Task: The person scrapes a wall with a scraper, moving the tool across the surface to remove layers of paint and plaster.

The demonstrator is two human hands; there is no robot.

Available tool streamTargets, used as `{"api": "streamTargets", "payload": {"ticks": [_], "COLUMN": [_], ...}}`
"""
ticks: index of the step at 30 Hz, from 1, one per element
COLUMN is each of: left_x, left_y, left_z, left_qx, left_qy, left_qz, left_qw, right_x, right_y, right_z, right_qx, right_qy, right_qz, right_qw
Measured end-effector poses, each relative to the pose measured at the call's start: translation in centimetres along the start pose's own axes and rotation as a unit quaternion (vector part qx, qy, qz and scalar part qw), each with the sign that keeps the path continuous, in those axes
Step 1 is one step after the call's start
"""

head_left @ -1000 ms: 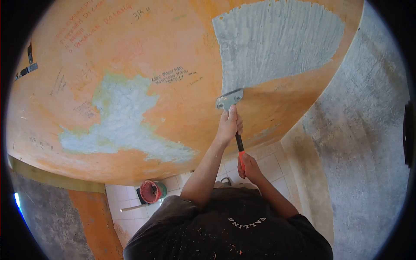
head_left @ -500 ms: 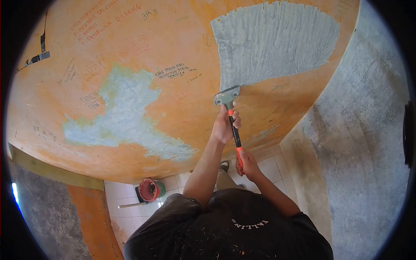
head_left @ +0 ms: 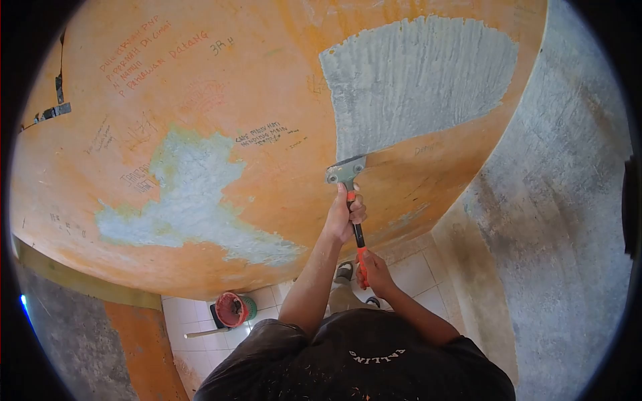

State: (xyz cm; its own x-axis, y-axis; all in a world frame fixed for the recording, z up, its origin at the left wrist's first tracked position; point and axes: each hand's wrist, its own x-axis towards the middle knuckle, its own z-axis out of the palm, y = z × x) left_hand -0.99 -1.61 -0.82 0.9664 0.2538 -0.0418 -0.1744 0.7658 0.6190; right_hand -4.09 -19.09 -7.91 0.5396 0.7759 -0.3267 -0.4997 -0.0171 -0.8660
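A long-handled scraper [head_left: 346,174] has its wide blade against the orange-painted wall [head_left: 281,194], at the lower left end of a bare grey patch [head_left: 424,80]. My left hand [head_left: 342,217] is wrapped around the upper handle just below the scraper head, its thumb lying along the front. Lower down, my right hand [head_left: 376,274] grips the red end of the handle. The handle between them is black.
Another pale patch [head_left: 194,190] with ragged edges marks the wall to the left, among handwriting. On the tiled floor [head_left: 414,274] stand a red bucket [head_left: 231,309] and a green container [head_left: 250,309], beside a pale stick [head_left: 206,332]. A grey wall [head_left: 562,220] rises at the right.
The whole scene sits lower in the view, as the camera has tilted up. Both hands keep their hold, and the scraper stays near the same spot on the wall.
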Motion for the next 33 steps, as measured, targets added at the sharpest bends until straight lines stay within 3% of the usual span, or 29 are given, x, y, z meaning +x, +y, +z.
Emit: {"api": "streamTargets", "payload": {"ticks": [8, 27, 33], "left_x": [-0.3, -0.4, -0.6], "left_y": [0.1, 0.7, 1.1], "left_z": [-0.5, -0.1, 0.6], "left_qx": [0.007, 0.01, 0.067], "left_qy": [0.008, 0.009, 0.036], "left_qz": [-0.013, -0.013, -0.023], "left_qw": [1.0, 1.0, 0.997], "right_x": [0.1, 0.0, 0.8], "right_y": [1.2, 0.5, 1.5], "right_z": [1.3, 1.7, 1.9], "right_qx": [-0.013, -0.035, -0.046], "right_qy": [0.038, 0.061, 0.062], "right_qz": [-0.042, -0.045, -0.059], "right_qw": [0.998, 0.997, 0.995]}}
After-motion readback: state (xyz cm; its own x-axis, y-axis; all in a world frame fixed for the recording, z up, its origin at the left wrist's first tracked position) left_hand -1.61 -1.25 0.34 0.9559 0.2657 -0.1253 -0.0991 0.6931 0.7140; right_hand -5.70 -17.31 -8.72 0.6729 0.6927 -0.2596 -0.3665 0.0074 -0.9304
